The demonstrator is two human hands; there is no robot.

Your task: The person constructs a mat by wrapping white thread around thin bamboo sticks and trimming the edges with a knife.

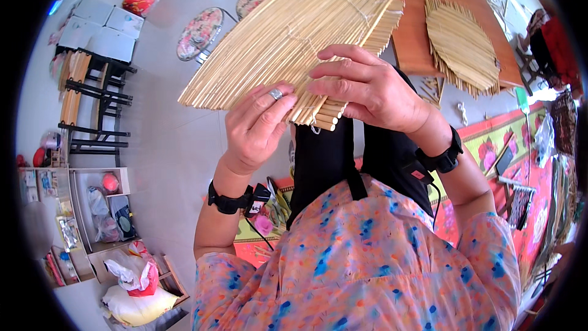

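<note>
Above the person's lap, a stalk mat (269, 49) is held raised and tilted. It consists of pale, straight stalks laid side by side; light thread (300, 38) crosses its upper face. At the lower right edge, several round stalk ends (332, 119) face the person.

Left hand (260, 116): closed on the near edge of the mat, fingers bent over the upper face. A silver ring (275, 94) is on one finger.

Right hand (373, 86): fingers curved and slightly spread over the right-hand stalks, beside the left fingertips. The thumb is obscured; whether this hand pinches the stalks or only rests against them cannot be told.

Both wrists carry black bands (446, 154). Below the mat are black trousers (321, 165) and a patterned top (367, 257).

Beyond the mat, to the right, a brown table (401, 30) supports a second, rounded stalk mat (462, 46). Two stools with floral seats (201, 34) stand beyond the mat's left side. A red and green floral floor covering (484, 150) extends at right. At far left, a low shelf unit (76, 208) contains assorted items.
</note>
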